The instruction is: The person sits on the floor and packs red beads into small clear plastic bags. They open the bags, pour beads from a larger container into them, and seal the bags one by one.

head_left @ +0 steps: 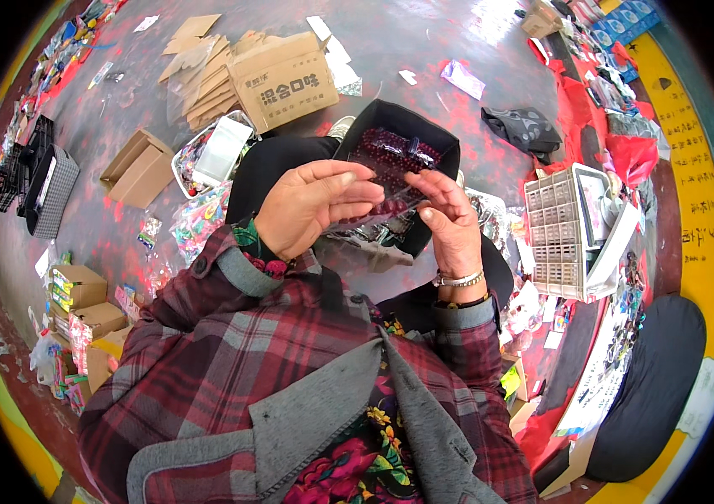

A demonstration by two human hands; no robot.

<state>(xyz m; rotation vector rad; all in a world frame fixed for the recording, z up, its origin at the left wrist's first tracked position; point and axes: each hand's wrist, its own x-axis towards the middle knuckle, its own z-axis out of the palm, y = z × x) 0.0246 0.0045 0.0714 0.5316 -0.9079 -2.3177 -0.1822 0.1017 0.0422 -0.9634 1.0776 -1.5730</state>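
While you sit over the grey, red-stained floor (424,50), both your hands pinch one small clear bag (390,200).

In the head view, your left hand (311,206) and right hand (451,220) grip the bag's ends just in front of the black bin (441,139) of dark red beads (390,155). Beyond the bin lies a printed cardboard box (283,80); right of the bin stands a white lattice basket (554,231); left of it, open cartons (138,168).

So there's a small clear plastic bag (390,204) with dark red round beads inside, pinched between the left hand (311,210) and right hand (451,225). It's stretched flat between both sets of fingertips, just above the thumbs.
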